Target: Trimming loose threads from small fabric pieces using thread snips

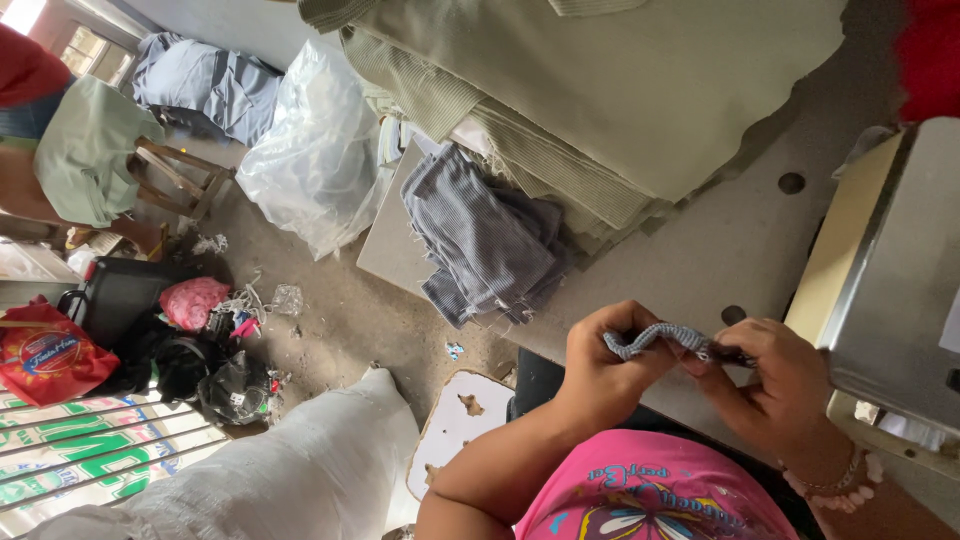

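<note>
My left hand [608, 365] and my right hand [785, 385] are held close together above the table's near edge. Between them they pinch a narrow strip of grey-blue ribbed fabric [655, 335], which arches from one set of fingertips to the other. A beaded bracelet [835, 485] is on my right wrist. A stack of similar grey-blue ribbed pieces [485, 240] lies on the grey table [740, 240], to the far left of my hands.
A big pile of olive fabric [620, 90] covers the table's far part. A metal machine body [890, 270] stands at the right. On the floor to the left are a clear plastic bag [315, 150], a white sack [300, 470], a wooden stool [175, 175] and scattered clutter.
</note>
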